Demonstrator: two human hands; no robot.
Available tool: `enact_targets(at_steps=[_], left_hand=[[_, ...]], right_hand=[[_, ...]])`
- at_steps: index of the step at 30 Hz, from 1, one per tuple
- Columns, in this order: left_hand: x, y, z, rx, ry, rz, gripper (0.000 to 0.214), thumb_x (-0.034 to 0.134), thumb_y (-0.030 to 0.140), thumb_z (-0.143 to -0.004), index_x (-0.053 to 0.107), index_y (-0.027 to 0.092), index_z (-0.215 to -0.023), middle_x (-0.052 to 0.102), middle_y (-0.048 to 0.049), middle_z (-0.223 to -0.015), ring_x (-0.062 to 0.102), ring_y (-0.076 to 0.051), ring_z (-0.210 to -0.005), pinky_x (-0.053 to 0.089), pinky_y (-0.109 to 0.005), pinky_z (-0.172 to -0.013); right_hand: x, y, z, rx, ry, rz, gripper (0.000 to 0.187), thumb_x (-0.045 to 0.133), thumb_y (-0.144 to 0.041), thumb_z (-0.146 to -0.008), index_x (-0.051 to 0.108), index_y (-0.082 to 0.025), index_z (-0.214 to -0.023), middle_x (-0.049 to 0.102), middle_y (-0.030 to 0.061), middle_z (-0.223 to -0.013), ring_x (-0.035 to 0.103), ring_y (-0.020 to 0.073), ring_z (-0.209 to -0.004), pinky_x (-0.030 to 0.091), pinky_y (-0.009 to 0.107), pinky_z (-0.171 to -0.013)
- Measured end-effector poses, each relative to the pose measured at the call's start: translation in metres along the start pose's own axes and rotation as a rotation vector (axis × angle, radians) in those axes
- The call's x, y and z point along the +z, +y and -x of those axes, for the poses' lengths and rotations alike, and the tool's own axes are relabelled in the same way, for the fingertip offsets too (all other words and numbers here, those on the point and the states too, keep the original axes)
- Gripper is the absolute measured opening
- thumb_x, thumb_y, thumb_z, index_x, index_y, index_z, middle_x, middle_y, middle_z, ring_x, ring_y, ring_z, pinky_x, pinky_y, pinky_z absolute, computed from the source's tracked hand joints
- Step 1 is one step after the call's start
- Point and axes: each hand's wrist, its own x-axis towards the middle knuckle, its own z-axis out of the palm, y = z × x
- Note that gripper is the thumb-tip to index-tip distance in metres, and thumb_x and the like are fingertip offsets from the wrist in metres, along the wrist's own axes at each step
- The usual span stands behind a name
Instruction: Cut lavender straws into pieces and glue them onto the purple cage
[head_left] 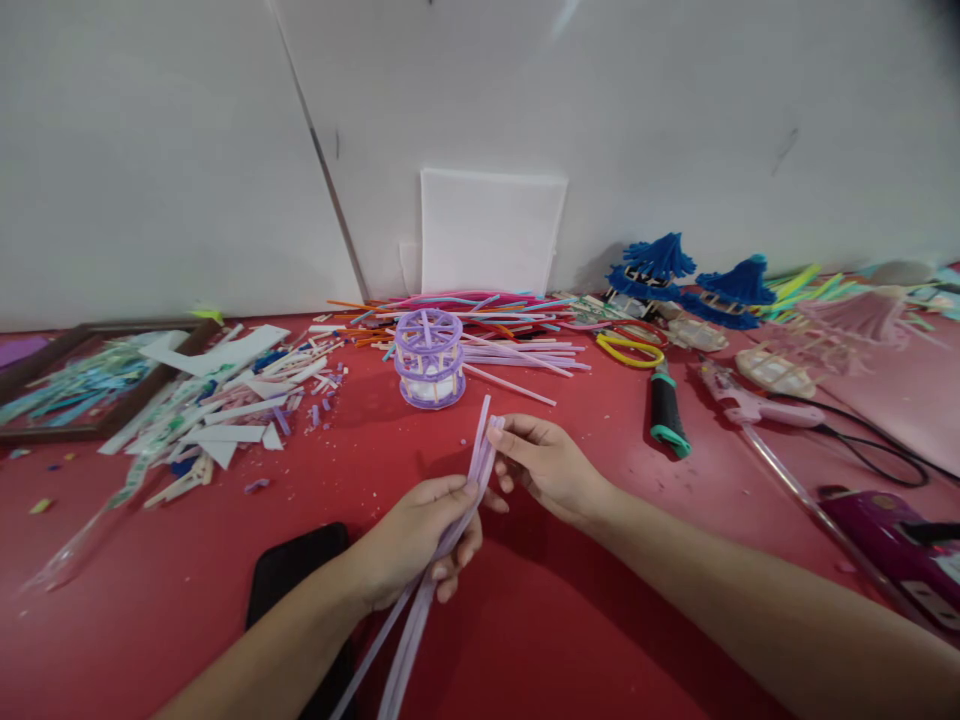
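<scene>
My left hand [431,525] is closed around a small bundle of pale lilac pipe cleaners [405,655]. Their lower ends spread down toward the bottom edge of the view. My right hand [544,460] pinches the upper ends of the same bundle between thumb and fingers. One strand stands a little apart from the others at the top. Just beyond my hands, a round purple frame [429,358] with rings and short wooden posts stands upright on the red table [600,640].
More pipe cleaners [525,352] lie behind the frame. To the right are cutting pliers [666,410], yellow-handled scissors [630,350], a pink glue gun [757,405] and a magenta power strip [892,540]. Paper scraps [225,400] and a black phone [296,565] are left.
</scene>
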Motion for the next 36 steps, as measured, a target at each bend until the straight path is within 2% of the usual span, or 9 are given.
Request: enact_targets(at_steps=[3,7,12,16,20,23,29,34,36], left_hand=[[0.0007,0.0008,0.0006,-0.017,0.006,-0.018,0.033,0.040,0.036,-0.091,0.062,0.012,-0.100,0.056,0.0022,-0.045,0.037,-0.006,-0.026,0.037,-0.017,-0.030],[0.0009,0.0006,0.0001,-0.034,0.013,-0.015,0.036,0.037,0.033,-0.091,0.061,0.010,-0.106,0.067,-0.0061,-0.054,0.052,-0.011,-0.031,0.039,-0.018,-0.032],[-0.0008,0.0024,0.0015,-0.064,-0.018,-0.051,0.036,0.035,0.031,-0.092,0.062,0.010,-0.103,0.065,-0.0042,-0.051,0.050,-0.009,-0.029,0.039,-0.018,-0.032],[-0.0013,0.0036,0.0052,-0.110,-0.087,-0.071,0.036,0.033,0.030,-0.092,0.063,0.011,-0.097,0.064,-0.0036,-0.047,0.050,-0.011,-0.027,0.038,-0.019,-0.032],[-0.0008,0.0025,0.0074,-0.121,-0.167,0.008,0.035,0.031,0.027,-0.091,0.063,0.012,-0.094,0.066,-0.0049,-0.048,0.053,-0.013,-0.028,0.037,-0.020,-0.033],[-0.0008,0.0023,0.0077,-0.113,-0.206,0.062,0.034,0.033,0.026,-0.091,0.063,0.011,-0.091,0.068,-0.0069,-0.050,0.055,-0.014,-0.029,0.038,-0.020,-0.034],[-0.0026,0.0046,0.0079,-0.081,-0.139,0.114,0.039,0.031,0.026,-0.090,0.066,0.008,-0.091,0.068,-0.0085,-0.049,0.058,-0.015,-0.031,0.042,-0.020,-0.034],[-0.0045,0.0050,0.0073,-0.101,-0.138,0.136,0.039,0.031,0.024,-0.088,0.066,0.008,-0.090,0.065,-0.0081,-0.045,0.057,-0.016,-0.029,0.042,-0.021,-0.032],[-0.0043,0.0054,0.0070,-0.103,-0.138,0.142,0.038,0.031,0.025,-0.088,0.065,0.008,-0.089,0.065,-0.0087,-0.045,0.058,-0.016,-0.030,0.043,-0.020,-0.032]], right_hand=[[0.0007,-0.0015,0.0010,0.001,-0.006,-0.009,0.029,0.078,-0.039,-0.067,0.062,-0.016,-0.072,0.058,-0.0051,-0.052,0.051,0.0061,-0.042,0.041,0.019,-0.041],[0.0007,-0.0038,-0.0004,-0.032,0.020,-0.034,0.031,0.078,-0.040,-0.066,0.059,-0.017,-0.071,0.061,-0.0042,-0.061,0.052,0.0059,-0.048,0.042,0.017,-0.041],[0.0008,-0.0071,0.0006,-0.013,0.001,-0.028,0.031,0.075,-0.041,-0.069,0.057,-0.016,-0.073,0.069,0.0018,-0.074,0.051,0.0058,-0.047,0.036,0.015,-0.033],[0.0028,-0.0083,0.0047,0.038,-0.047,-0.052,0.031,0.072,-0.043,-0.074,0.054,-0.018,-0.078,0.070,0.0013,-0.075,0.050,0.0060,-0.044,0.033,0.014,-0.030],[0.0031,-0.0077,0.0055,0.035,-0.131,-0.088,0.029,0.072,-0.041,-0.074,0.054,-0.019,-0.080,0.068,-0.0009,-0.070,0.049,0.0056,-0.043,0.037,0.014,-0.031],[0.0015,-0.0070,0.0040,0.005,-0.185,-0.114,0.030,0.074,-0.039,-0.073,0.061,-0.019,-0.092,0.065,-0.0025,-0.067,0.048,0.0053,-0.042,0.041,0.015,-0.033],[-0.0015,-0.0052,0.0014,-0.024,-0.217,-0.180,0.036,0.069,-0.044,-0.076,0.064,-0.020,-0.103,0.065,-0.0002,-0.075,0.052,0.0063,-0.049,0.048,0.018,-0.041],[-0.0006,-0.0046,0.0016,-0.027,-0.197,-0.162,0.040,0.068,-0.050,-0.075,0.063,-0.020,-0.101,0.062,-0.0004,-0.075,0.052,0.0071,-0.052,0.049,0.020,-0.044],[0.0009,-0.0041,0.0022,-0.026,-0.162,-0.118,0.041,0.070,-0.053,-0.072,0.063,-0.020,-0.095,0.061,-0.0008,-0.075,0.051,0.0070,-0.052,0.049,0.020,-0.044]])
